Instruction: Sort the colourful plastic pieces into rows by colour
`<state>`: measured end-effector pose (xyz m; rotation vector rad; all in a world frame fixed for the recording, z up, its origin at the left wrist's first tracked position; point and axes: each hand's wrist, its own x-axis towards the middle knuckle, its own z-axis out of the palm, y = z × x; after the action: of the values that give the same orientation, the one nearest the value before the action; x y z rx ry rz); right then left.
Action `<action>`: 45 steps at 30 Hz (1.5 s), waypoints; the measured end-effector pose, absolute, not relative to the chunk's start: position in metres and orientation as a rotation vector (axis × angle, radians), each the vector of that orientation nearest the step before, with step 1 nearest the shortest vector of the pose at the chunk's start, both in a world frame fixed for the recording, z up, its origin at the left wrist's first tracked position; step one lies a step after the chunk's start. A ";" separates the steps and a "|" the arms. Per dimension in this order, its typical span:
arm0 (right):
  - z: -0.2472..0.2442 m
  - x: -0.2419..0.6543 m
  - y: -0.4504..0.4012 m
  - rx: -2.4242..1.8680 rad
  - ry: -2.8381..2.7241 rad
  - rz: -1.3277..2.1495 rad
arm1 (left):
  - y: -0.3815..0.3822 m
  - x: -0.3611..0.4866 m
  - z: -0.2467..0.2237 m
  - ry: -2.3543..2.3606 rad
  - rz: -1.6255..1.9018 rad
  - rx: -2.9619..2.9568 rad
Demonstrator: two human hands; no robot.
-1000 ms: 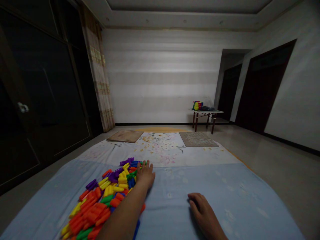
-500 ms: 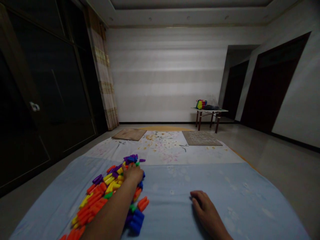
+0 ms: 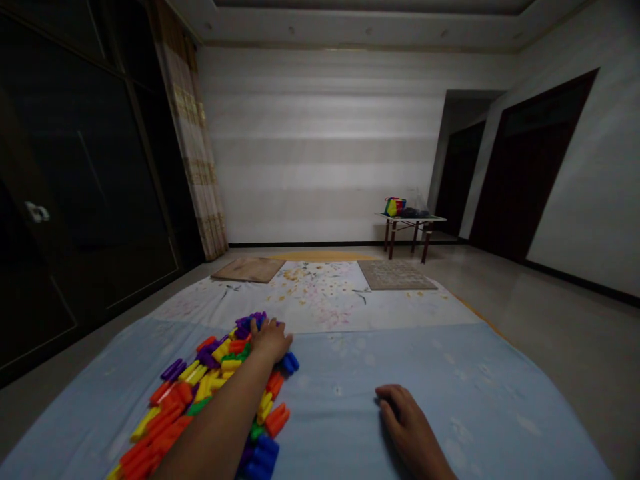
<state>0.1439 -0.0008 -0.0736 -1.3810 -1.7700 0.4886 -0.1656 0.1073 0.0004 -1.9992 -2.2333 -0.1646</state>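
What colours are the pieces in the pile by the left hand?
The pieces are orange-red, yellow, green, blue and purple; they show best in the head view.

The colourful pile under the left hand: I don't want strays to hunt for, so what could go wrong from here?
The left hand lies over the far end of the pile; a quick sweep might scatter pieces across the cloth.

The left forearm crosses the pile, so it could nudge the orange piece at the right edge out of place.

The forearm also hides part of the pile in this view, so pieces there might be overlooked.
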 end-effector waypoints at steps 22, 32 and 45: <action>-0.079 0.149 -0.003 -1.309 -2.016 0.191 | -0.110 -0.069 -0.076 -1.491 -0.955 -2.570; -0.058 0.161 -0.030 -1.399 -1.980 0.173 | -0.115 -0.067 -0.072 -1.512 -0.896 -2.677; -0.046 0.145 -0.049 -1.421 -1.734 0.380 | -0.111 -0.077 -0.066 -1.615 -1.144 -2.707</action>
<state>0.1452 -0.0490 -0.0455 -1.4210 -1.7339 0.3800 -0.0767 -0.1111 -0.0663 -2.7070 -1.6150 -1.1442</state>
